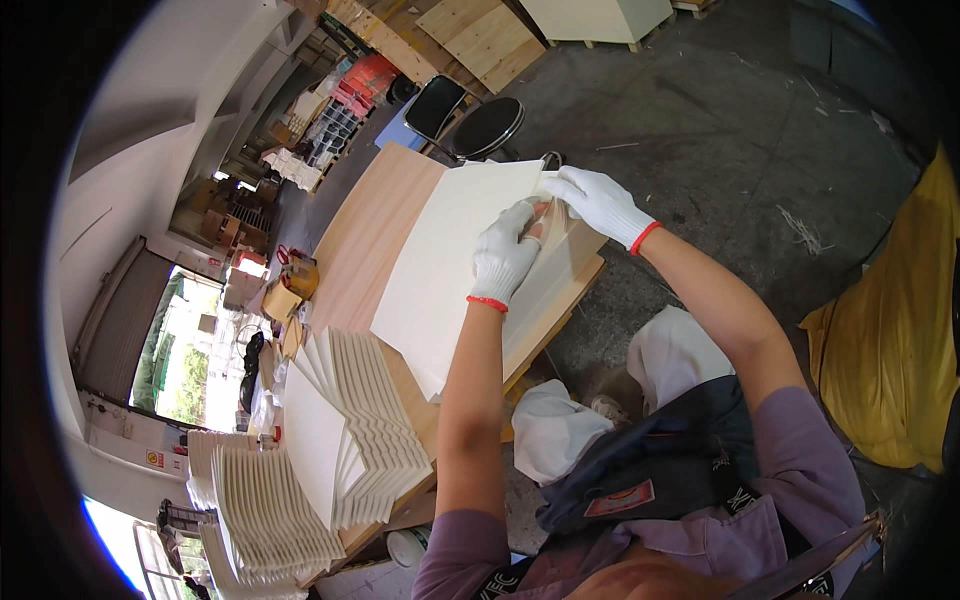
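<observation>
A large cream-white panel (452, 262) lies on the wooden table, with a thin translucent sheet (572, 246) hanging along its right edge. My left hand (506, 252), in a white knit glove with a red cuff, is over the panel near that edge. Its fingers are curled in, and bare fingertips show; what they hold, if anything, is hidden. Gloved the same way, my right hand (602, 207) is at the panel's far right corner. Its fingers are pressed together on the upper end of the translucent sheet, close beside the left fingers.
Stacked folded cream boards (375, 430) cover the table's near left end, with another stack (265, 510) beside them. A tape roll (300, 277) sits along the table's left side. Beyond are a black stool (488, 127) and chair (435, 105). Yellow sheeting (880, 340) hangs at right.
</observation>
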Tool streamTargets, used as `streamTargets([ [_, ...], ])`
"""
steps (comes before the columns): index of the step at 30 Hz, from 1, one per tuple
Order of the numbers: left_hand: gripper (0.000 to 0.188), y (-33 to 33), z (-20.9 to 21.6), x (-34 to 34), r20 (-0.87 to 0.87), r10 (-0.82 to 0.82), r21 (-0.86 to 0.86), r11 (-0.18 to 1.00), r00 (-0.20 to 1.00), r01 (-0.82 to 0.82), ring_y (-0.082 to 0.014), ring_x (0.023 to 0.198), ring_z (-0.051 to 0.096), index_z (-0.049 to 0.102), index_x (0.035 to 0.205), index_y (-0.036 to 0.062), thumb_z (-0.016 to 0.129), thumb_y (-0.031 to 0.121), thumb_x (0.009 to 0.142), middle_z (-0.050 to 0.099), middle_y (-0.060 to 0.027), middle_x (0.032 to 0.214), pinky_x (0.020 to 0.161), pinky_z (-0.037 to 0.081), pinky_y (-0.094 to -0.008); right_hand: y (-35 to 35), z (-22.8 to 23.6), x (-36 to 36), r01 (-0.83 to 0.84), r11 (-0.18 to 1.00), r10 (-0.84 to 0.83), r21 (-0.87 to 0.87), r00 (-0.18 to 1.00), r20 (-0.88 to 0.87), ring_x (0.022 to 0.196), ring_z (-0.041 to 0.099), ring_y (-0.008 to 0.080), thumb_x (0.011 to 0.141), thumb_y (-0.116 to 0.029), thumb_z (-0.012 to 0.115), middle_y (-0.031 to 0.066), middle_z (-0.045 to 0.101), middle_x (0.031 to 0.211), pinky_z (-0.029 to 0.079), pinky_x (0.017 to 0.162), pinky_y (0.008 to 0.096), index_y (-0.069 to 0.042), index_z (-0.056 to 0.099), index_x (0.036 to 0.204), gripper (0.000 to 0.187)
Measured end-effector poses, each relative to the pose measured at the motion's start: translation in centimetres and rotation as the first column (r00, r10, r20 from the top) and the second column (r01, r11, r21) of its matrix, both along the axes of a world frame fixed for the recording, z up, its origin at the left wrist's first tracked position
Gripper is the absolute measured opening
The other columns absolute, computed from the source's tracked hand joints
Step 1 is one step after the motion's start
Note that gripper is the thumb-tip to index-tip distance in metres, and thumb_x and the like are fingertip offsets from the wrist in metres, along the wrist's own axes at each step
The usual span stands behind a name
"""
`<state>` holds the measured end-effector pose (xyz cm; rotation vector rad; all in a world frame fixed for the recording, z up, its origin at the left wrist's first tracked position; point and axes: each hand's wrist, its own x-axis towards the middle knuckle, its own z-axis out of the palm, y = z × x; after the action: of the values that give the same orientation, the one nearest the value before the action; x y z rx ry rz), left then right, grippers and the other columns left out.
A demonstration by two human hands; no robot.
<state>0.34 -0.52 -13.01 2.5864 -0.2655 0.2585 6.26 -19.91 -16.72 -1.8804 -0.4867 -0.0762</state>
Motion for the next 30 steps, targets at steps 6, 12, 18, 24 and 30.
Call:
streamTargets([
  [6,0.036,0.4,-0.7,0.0,0.011,-0.055,-0.101,0.993,0.998,0.056,-0.0318,0.113,0.072,0.072,0.129,0.0167,0.073,0.025,0.094,0.074,-0.0167,0.124,0.097,0.055,-0.0382,0.7,-1.2,-0.4,0.121,0.993,-0.121,-0.01,0.992,0.048,0.107,0.067,0.0395,0.107,-0.055,0.039,0.0163,0.073,0.113,0.05,0.088,0.0483,-0.015,0.068,0.124,0.052],
  [12,0.036,0.4,-0.8,0.0,-0.006,-0.015,-0.152,0.988,1.0,0.014,-0.0328,0.112,0.072,0.072,0.13,0.0176,0.073,0.027,0.095,0.075,-0.0172,0.118,0.095,0.055,-0.0387,0.5,-1.4,-0.2,0.116,0.993,-0.115,-0.022,0.992,0.046,0.106,0.068,0.0394,0.107,-0.056,0.039,0.017,0.073,0.112,0.05,0.087,0.0489,-0.017,0.068,0.124,0.052],
  [18,0.035,0.6,-0.6,-0.4,0.089,-0.068,-0.088,0.993,0.994,0.076,-0.033,0.099,0.073,0.071,0.13,0.0204,0.072,0.026,0.095,0.074,-0.0149,0.109,0.087,0.055,-0.0397,1.0,-1.6,-0.1,0.155,0.987,-0.15,-0.043,0.983,0.103,0.104,0.068,0.0398,0.107,-0.056,0.04,0.0177,0.073,0.108,0.05,0.085,0.0494,-0.016,0.066,0.121,0.05],
  [24,0.033,-0.2,0.2,-1.0,-0.027,-0.003,-0.017,1.0,1.0,0.003,-0.0312,0.091,0.072,0.073,0.127,0.0198,0.073,0.025,0.094,0.073,-0.013,0.104,0.082,0.055,-0.0395,1.2,-1.9,-0.3,0.171,0.985,-0.168,-0.01,0.979,0.114,0.104,0.068,0.0395,0.107,-0.056,0.04,0.0168,0.073,0.109,0.051,0.085,0.0489,-0.015,0.066,0.122,0.05],
  [30,0.032,-1.5,1.5,-1.5,-0.094,0.026,-0.027,0.999,0.995,-0.028,-0.0318,0.091,0.072,0.072,0.127,0.0202,0.072,0.026,0.096,0.073,-0.0142,0.107,0.083,0.056,-0.0405,0.7,-2.1,-0.3,0.184,0.983,-0.18,-0.014,0.972,0.152,0.097,0.07,0.0389,0.109,-0.052,0.038,0.0175,0.073,0.102,0.051,0.082,0.0488,-0.009,0.064,0.119,0.051],
])
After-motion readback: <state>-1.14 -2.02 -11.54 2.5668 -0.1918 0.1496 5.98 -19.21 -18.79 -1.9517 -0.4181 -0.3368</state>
